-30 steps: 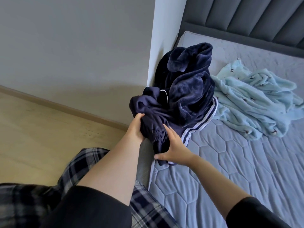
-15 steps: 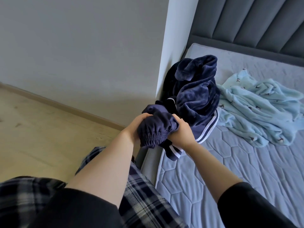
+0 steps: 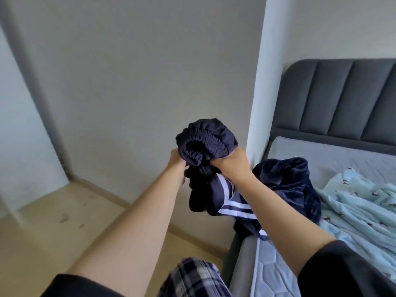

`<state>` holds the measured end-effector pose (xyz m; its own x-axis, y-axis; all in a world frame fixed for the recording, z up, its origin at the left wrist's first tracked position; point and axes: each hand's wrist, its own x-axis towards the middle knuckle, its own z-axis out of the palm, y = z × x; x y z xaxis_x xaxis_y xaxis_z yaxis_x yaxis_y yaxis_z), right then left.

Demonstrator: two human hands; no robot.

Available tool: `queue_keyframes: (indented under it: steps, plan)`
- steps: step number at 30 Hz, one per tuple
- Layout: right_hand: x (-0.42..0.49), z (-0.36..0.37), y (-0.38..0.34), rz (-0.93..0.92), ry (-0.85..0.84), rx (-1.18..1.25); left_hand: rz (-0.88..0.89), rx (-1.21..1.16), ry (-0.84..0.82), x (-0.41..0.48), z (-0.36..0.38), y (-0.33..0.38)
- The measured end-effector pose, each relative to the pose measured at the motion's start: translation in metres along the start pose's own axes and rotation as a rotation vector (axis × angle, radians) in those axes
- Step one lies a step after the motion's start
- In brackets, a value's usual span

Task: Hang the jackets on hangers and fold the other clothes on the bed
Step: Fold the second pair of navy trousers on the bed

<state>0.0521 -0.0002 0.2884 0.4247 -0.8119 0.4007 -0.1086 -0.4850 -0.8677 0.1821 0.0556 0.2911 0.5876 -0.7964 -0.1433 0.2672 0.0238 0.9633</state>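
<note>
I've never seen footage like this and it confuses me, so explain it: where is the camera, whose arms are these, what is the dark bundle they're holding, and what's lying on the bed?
There is no machine here: the camera sits on a person's head and looks forward and down, so the two bare arms are the wearer's own. The left hand and right hand both grip a bunched navy garment with an elastic band and white stripes, held up in front of the wall. On the grey quilted mattress lie a dark blue plush garment and, to its right, a light blue fleece garment, both crumpled. Behind stands a padded grey headboard. The plaid fabric at the bottom is the wearer's clothing.
</note>
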Motion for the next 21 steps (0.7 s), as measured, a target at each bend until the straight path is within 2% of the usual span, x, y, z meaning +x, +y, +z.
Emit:
queue_keyframes:
  steps: [3,5,9,15,18,21]
  plan:
    - [0.034,0.03,-0.052,0.036,-0.06,0.196,0.157,-0.025,-0.038,-0.005,-0.027,0.059]
    - [0.055,0.05,-0.08,0.065,-0.129,0.293,0.168,0.014,-0.066,-0.004,-0.053,0.084]
    - [0.089,0.092,-0.129,0.07,-0.244,0.407,0.309,0.11,0.101,0.005,-0.108,0.139]
    - [0.13,0.155,-0.198,-0.002,-0.45,0.301,0.624,-0.015,0.134,-0.005,-0.163,0.23]
    - [0.142,0.175,-0.221,0.007,-0.559,0.24,0.777,0.223,0.23,-0.02,-0.176,0.262]
    - [0.148,0.184,-0.235,-0.029,-0.668,0.135,0.749,0.447,0.301,-0.029,-0.192,0.28]
